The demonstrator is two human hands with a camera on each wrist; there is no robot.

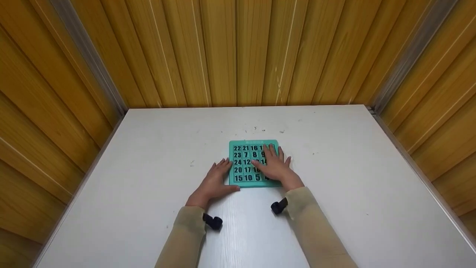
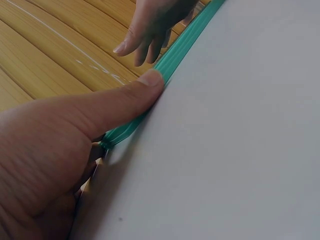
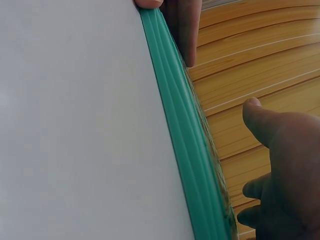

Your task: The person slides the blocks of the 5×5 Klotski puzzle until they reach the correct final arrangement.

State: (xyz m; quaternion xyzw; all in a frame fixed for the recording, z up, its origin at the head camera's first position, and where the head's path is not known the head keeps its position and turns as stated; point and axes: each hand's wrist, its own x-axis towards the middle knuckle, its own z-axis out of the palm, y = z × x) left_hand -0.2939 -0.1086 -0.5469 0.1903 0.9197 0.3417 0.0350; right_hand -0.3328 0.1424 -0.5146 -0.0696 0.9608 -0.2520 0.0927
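Note:
A green number slide puzzle (image 1: 253, 184) lies flat on the white table, its tiles bearing black numbers in rows. My left hand (image 1: 215, 183) grips its near left corner, the thumb (image 2: 125, 102) along the near edge and the other fingers against the left side. Over the right part of the board is my right hand (image 1: 277, 167), fingers spread and covering several tiles. In the right wrist view the right hand (image 3: 290, 160) appears above the tile side of the green frame (image 3: 175, 120); whether a fingertip touches a tile I cannot tell.
The white table (image 1: 148, 156) has small dark marks beyond the puzzle. Wood-patterned panels (image 1: 223, 56) enclose it at the back and both sides. A small black device is strapped at each wrist, over pale sleeves (image 1: 186, 230).

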